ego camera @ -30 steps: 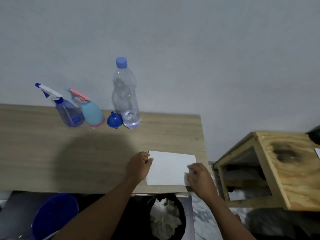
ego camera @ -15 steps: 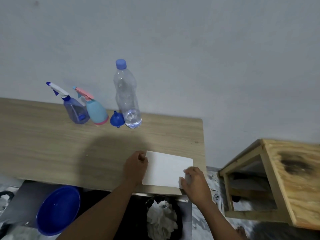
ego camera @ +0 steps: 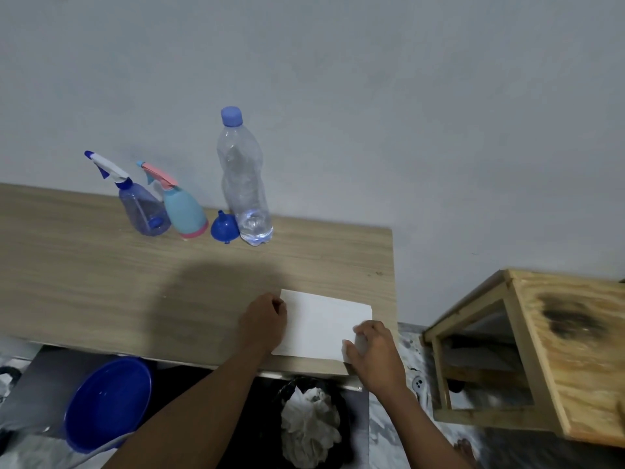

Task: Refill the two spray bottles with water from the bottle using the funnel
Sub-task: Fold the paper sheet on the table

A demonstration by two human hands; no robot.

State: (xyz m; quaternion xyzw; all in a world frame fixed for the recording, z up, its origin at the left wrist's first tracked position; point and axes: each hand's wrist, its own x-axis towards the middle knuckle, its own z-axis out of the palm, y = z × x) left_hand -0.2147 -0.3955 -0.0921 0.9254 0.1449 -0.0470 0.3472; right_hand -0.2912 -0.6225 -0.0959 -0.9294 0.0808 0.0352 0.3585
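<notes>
Both hands rest on a white sheet of paper (ego camera: 321, 323) at the table's (ego camera: 84, 265) near right corner: the left hand (ego camera: 263, 321), fingers curled, presses its left edge, and the right hand (ego camera: 375, 350) pinches the corner at four o'clock. Well away at eleven o'clock, along the wall, stand the clear spray bottle (ego camera: 142, 208), the turquoise spray bottle (ego camera: 184, 211), the blue funnel (ego camera: 225, 227) and the capped water bottle (ego camera: 245, 184), untouched.

blue funnel (ego camera: 224, 227), teal spray bottle (ego camera: 185, 211), white paper (ego camera: 321, 324)
</notes>
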